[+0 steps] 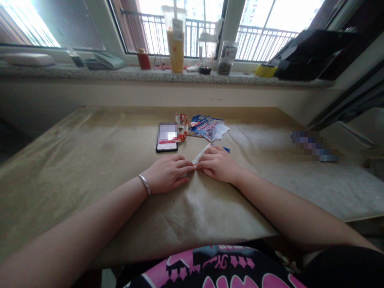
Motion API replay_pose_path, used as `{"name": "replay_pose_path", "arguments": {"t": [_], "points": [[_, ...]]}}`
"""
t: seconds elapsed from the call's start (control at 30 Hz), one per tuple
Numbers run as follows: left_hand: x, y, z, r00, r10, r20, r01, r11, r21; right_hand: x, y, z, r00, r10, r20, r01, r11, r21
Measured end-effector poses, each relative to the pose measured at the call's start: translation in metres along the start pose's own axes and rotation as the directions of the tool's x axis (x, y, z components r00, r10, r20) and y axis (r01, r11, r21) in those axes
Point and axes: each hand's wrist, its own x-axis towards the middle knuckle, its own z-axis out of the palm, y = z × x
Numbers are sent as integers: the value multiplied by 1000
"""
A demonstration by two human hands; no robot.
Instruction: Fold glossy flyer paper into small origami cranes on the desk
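A piece of folded paper [202,153] lies on the table in front of me, its white side up, with a blue printed corner showing past my right hand. My right hand [220,163] covers most of it, fingers bent and pressed together along its edge. At the paper's near left tip, the fingertips of my left hand [171,173] pinch it and meet those of the right. The left wrist wears a silver bracelet. How the paper is folded under the fingers is hidden.
Beyond my hands lie a phone [167,138], a red-and-white crumpled wrapper [182,127] and several blue printed leaflets [210,128]. A blurred long packet [313,146] lies at the right. Cups, including a tall one with orange contents [175,52], stand on the windowsill [120,76].
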Motion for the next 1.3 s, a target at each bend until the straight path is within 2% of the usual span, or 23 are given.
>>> {"name": "replay_pose_path", "arguments": {"t": [0.27, 0.73, 1.3], "points": [[1, 1, -1, 1000, 4, -6, -3, 999, 46, 2, -1, -6, 993, -32, 111, 32, 999, -4], [-3, -6, -8, 1000, 26, 9, -26, 999, -30, 0, 0, -6, 995, -17, 102, 17, 1000, 3], [-7, -10, -21, 999, 41, 27, -40, 998, -44, -4, 2, -1, 997, -30, 66, 30, 1000, 6]]}}
